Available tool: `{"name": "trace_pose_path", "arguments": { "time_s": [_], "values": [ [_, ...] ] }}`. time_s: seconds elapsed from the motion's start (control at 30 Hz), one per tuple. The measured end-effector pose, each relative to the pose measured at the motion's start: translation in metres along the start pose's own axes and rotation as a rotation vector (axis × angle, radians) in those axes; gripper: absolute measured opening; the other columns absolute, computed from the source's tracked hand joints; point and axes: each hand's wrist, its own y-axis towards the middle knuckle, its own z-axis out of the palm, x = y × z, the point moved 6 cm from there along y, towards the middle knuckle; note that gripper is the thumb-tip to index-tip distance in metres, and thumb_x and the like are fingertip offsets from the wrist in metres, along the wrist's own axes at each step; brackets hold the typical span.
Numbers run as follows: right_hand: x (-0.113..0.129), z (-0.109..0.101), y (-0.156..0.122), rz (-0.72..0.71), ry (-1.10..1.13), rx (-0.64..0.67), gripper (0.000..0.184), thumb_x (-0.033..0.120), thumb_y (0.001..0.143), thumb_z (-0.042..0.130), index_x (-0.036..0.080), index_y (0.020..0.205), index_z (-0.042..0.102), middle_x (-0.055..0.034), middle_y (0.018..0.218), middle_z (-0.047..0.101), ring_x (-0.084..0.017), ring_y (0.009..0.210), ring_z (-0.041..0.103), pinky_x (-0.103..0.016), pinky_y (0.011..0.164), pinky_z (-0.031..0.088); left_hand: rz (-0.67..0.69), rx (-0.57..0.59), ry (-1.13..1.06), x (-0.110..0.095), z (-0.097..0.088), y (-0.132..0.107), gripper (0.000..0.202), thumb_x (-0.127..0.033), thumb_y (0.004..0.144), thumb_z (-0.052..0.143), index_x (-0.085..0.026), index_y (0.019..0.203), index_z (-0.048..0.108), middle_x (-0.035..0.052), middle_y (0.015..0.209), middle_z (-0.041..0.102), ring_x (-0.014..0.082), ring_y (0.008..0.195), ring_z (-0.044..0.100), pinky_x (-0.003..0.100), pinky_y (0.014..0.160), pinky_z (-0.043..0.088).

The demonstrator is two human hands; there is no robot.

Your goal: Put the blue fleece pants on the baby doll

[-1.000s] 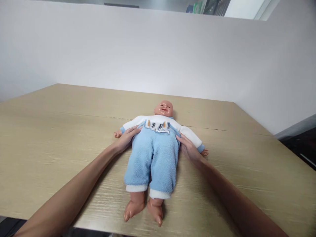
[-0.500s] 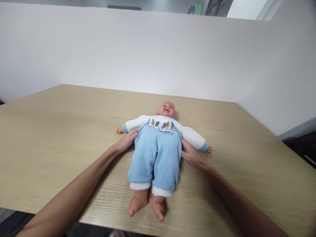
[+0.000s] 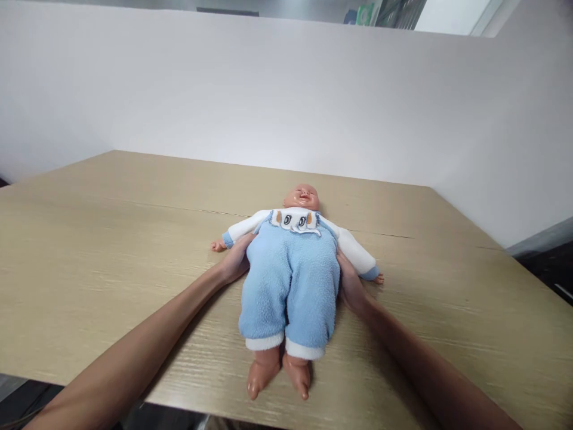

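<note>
A baby doll (image 3: 290,280) in light blue fleece dungarees and a white top lies face up on a wooden table (image 3: 111,239), head away from me and bare feet near the front edge. My left hand (image 3: 235,263) grips the doll's torso from its left side, under the doll's arm. My right hand (image 3: 351,286) holds the torso from the other side, its fingers tucked behind the blue fabric. The doll's lower body looks slightly raised off the table.
A plain white partition wall (image 3: 286,101) rises behind the table and along its right side. The table's front edge runs just below the doll's feet. A dark floor area (image 3: 548,263) shows at the far right.
Both hands have slid under the doll's sides and closed on its torso. The doll's body has shifted slightly right and toward me, with the dungarees bulging upward.
</note>
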Motion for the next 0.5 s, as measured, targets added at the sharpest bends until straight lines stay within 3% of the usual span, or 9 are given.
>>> {"name": "trace_pose_path", "arguments": {
  "time_s": [0.1,0.27,0.33,0.5],
  "values": [
    [0.008,-0.001,0.001,-0.057,-0.008,0.012,0.039,0.046,0.089,0.070,0.029,0.123,0.078,0.0005,0.136,0.078,-0.030,0.149,0.054,-0.045,0.134,0.032,0.076,0.039,0.017,-0.008,-0.003,0.002,0.024,-0.041,0.080,0.076,-0.021,0.079,0.062,-0.0013,0.074,0.064,0.0230,0.079,0.059,0.037,0.081,0.046],
    [0.023,-0.007,0.002,-0.106,-0.016,0.056,0.021,0.039,0.086,0.063,0.027,0.100,0.075,-0.0029,0.117,0.080,-0.034,0.132,0.063,-0.045,0.121,0.045,0.193,0.134,0.081,-0.027,0.004,-0.001,0.028,-0.039,0.087,0.070,-0.019,0.106,0.072,0.0058,0.103,0.075,0.0292,0.103,0.065,0.039,0.095,0.046],
    [0.030,-0.009,0.004,-0.107,-0.055,0.057,0.017,0.038,0.082,0.063,0.028,0.094,0.070,-0.0031,0.110,0.078,-0.034,0.126,0.065,-0.046,0.117,0.048,0.248,0.129,0.148,-0.034,0.008,-0.003,0.030,-0.043,0.088,0.070,-0.021,0.108,0.074,0.0066,0.106,0.075,0.0303,0.106,0.063,0.040,0.096,0.046],
    [0.036,-0.003,0.021,-0.124,-0.064,0.032,0.027,0.041,0.083,0.058,0.029,0.106,0.066,-0.0023,0.114,0.074,-0.031,0.122,0.064,-0.045,0.116,0.048,0.353,0.045,0.323,-0.045,0.009,-0.003,0.024,-0.049,0.095,0.069,-0.026,0.102,0.069,0.0010,0.095,0.065,0.0235,0.095,0.057,0.034,0.091,0.044]
  ]
}}
